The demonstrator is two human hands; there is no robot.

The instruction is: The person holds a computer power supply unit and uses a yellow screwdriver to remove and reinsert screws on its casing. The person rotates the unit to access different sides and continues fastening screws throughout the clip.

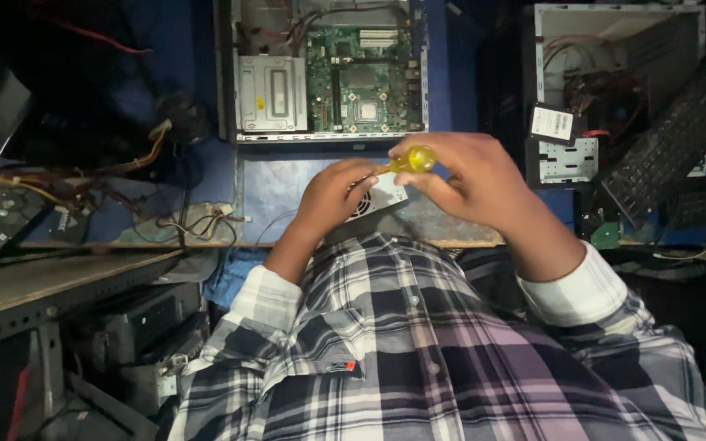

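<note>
My right hand (471,181) grips a screwdriver by its yellow translucent handle (415,159), its shaft pointing left toward my left hand. My left hand (332,194) rests on a small grey metal box with a fan grille (379,196), fingers curled over its top and holding it near the table's front edge. The screwdriver tip is hidden behind my left fingers. Both arms wear a plaid shirt with white cuffs.
An open computer case (247,135) with a green motherboard (361,77) and a silver drive cage (270,94) lies beyond my hands on the blue table (279,184). Loose cables (189,220) sit left. A second open case (614,49), a black keyboard (672,139) and a drive (553,122) are right.
</note>
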